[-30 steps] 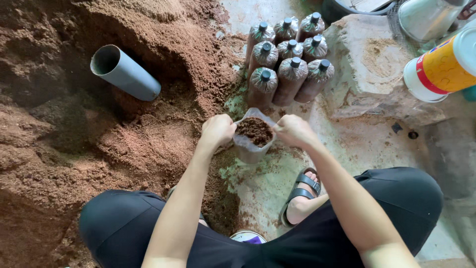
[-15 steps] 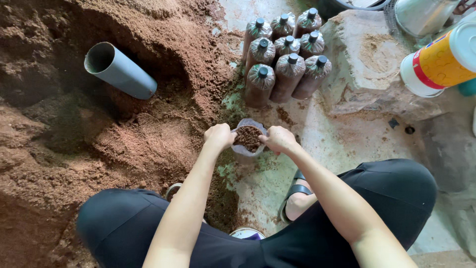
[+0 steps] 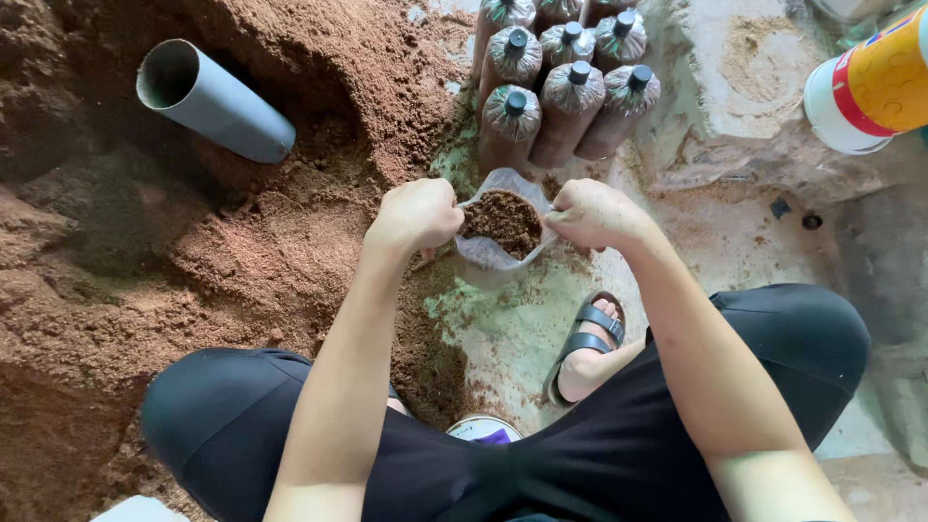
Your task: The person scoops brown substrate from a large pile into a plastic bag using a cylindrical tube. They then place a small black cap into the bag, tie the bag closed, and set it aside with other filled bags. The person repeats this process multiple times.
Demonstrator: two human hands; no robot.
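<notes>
I hold the clear bag (image 3: 503,227) of brown sawdust above the concrete floor (image 3: 522,319), my left hand (image 3: 418,215) and right hand (image 3: 592,213) both clamped on its rim, filled bags (image 3: 565,97) just beyond, a grey pipe (image 3: 215,100) in the sawdust heap (image 3: 242,251) left.

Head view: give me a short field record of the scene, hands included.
left hand: grips left rim of the clear bag
right hand: grips right rim of the bag
bag contents: brown substrate, mouth open
filled bags: capped cluster, upright, just beyond the open bag
pipe: grey, lying in the brown pile at left
container: yellow and white, upper right
posture: squatting, sandal on concrete
</notes>
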